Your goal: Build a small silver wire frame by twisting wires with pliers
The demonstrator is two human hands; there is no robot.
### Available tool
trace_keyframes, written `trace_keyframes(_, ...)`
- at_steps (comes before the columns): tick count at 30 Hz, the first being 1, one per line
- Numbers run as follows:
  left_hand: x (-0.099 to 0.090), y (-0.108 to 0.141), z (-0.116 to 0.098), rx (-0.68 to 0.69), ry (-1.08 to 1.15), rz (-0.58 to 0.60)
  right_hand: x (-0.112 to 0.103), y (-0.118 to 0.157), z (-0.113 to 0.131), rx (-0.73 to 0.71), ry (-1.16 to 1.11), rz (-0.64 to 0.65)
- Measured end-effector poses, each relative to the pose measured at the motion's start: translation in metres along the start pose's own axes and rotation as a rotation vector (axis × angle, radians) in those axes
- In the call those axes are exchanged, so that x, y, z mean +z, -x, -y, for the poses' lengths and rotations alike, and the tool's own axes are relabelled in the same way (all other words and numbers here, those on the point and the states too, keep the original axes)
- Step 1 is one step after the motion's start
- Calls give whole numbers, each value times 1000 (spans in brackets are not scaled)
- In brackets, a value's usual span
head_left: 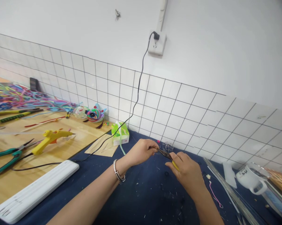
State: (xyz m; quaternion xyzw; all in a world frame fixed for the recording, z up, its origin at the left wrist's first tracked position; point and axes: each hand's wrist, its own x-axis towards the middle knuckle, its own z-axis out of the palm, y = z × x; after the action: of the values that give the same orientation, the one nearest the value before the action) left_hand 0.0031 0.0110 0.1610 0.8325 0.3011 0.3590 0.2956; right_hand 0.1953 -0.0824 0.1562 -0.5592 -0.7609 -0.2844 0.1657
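My right hand (186,167) is wrapped round the yellow handle of a pair of pliers (165,153), whose dark jaws point up and left. The fingers of my left hand (143,150) are pinched together at the tip of those jaws. What they hold is too small to make out. Just behind the pliers lies a tangle of thin wire (167,146), with a small red piece (158,141) beside it. Both hands are above the dark blue cloth (141,193).
Left, on a wooden board (77,134), lie a yellow glue gun (49,139) and green-handled pliers (14,153). A white power strip (37,190) is nearer. Behind stands a tissue pack (121,134). Right are long wires (232,190) and a white mug (250,178).
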Motion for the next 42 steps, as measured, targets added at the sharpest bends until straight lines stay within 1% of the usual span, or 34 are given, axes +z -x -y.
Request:
trace_keyframes(4, 0, 1, -1, 47, -59, -29, -1, 0, 1, 31, -40, 9)
trace_keyframes(8, 0, 1, -1, 70, -113, -68, 3, 1, 4, 67, -101, -14)
trace_keyframes(13, 1, 1, -3, 76, -130, -106, 10, 3, 9, 185, -246, -40)
trace_keyframes(18, 2, 0, -3, 99, -114, -117, 7, 3, 9, 286, -386, 47)
trace_keyframes(22, 3, 0, -3, 95, -91, -120, 3, 2, 7, 325, -493, 109)
trace_keyframes(25, 3, 0, -3, 85, -51, -114, 1, 1, 8, 333, -534, 134)
trace_keyframes(29, 1, 0, -4, 64, 5, -95, -1, 0, 8, 331, -502, 141)
trace_keyframes(35, -3, 0, -7, -25, 54, -32, -18, 3, 0, 255, -432, 167)
trace_keyframes(38, -1, 0, -7, -20, 73, -40, -27, 4, -5, 240, -414, 170)
trace_keyframes(42, 3, 0, -4, 15, 110, -43, -32, 6, -8, 241, -380, 160)
